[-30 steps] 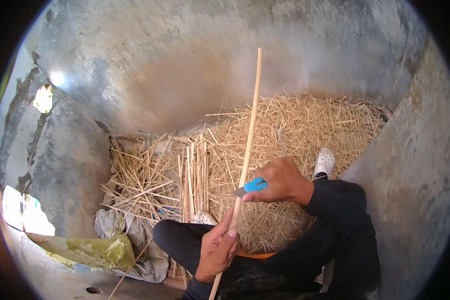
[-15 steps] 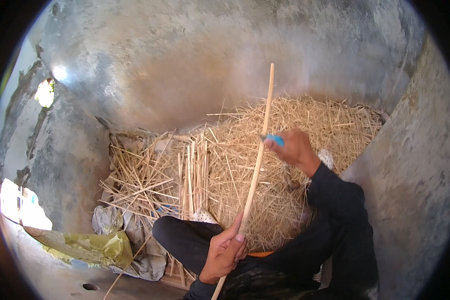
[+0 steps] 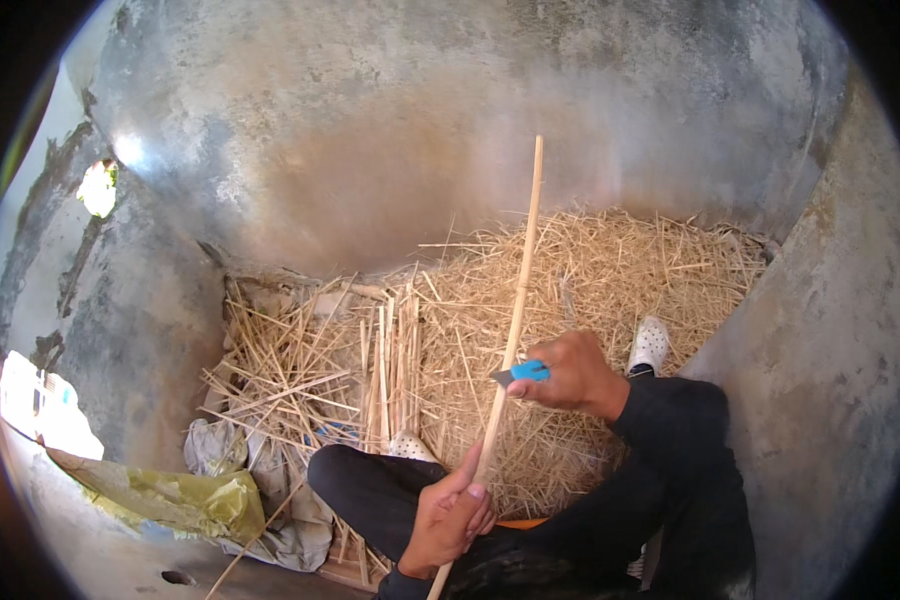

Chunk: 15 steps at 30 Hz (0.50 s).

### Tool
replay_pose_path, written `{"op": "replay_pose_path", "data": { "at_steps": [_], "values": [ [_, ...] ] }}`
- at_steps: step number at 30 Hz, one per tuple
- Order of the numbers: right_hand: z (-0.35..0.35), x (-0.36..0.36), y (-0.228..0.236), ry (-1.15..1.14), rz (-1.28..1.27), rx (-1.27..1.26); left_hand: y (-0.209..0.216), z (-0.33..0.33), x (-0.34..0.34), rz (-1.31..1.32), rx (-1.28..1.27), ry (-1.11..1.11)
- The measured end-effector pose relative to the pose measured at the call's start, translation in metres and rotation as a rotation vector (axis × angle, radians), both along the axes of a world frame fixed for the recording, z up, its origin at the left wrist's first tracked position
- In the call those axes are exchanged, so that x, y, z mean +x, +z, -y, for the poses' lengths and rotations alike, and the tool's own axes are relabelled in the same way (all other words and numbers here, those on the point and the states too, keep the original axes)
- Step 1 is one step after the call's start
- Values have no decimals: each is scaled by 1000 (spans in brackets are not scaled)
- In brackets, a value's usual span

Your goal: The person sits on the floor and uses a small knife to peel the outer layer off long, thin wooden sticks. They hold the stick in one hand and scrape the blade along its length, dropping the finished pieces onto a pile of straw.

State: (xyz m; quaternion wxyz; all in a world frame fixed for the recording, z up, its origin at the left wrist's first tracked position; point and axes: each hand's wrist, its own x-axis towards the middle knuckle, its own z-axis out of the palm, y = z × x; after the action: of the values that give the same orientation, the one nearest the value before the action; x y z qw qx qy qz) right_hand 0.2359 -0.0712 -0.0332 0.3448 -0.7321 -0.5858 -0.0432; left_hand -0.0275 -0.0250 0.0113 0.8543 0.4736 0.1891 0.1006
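A long pale wooden strip point(image 3: 526, 262), perhaps bamboo, slants up and away from my lap toward the far wall. Low on the strip, my left hand point(image 3: 450, 515) is closed around it, thumb lying along its face. My right hand point(image 3: 573, 374) grips a utility knife point(image 3: 528, 371) with a blue handle. The grey blade meets the strip's edge a little above my left hand. My fingers cover most of the knife's handle.
Shavings point(image 3: 610, 270) are heaped before me up to the concrete wall point(image 3: 450, 120). Several cut strips point(image 3: 395, 360) stand left of them, beside a loose stick pile point(image 3: 280, 370). Yellowish plastic sheeting point(image 3: 200, 500) lies at lower left. My white perforated shoe point(image 3: 649, 343) rests on the shavings.
My right hand has drawn the knife down along the strip, toward my left hand. The left hand keeps its hold, and the strip has barely shifted.
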Motion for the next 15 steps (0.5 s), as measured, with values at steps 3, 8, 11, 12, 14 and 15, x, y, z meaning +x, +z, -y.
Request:
{"op": "replay_pose_path", "data": {
  "at_steps": [3,8,11,12,14,15],
  "values": [
    [-16,36,-9,-149,-121,-41,4,7,-10,-60,11,2],
    [-18,83,0,-187,110,0,1,6,-9,-14,-19,-56],
    [-23,114,-11,-294,134,5,-2,6,-11,-17,-32,-52],
    [-24,123,-9,-316,142,4,-2,7,-12,-34,-36,-48],
    [-27,145,0,-367,167,4,-1,9,-13,-57,-42,-49],
    [-31,158,3,-415,126,-28,-3,10,-12,-46,-43,-49]
  ]
}}
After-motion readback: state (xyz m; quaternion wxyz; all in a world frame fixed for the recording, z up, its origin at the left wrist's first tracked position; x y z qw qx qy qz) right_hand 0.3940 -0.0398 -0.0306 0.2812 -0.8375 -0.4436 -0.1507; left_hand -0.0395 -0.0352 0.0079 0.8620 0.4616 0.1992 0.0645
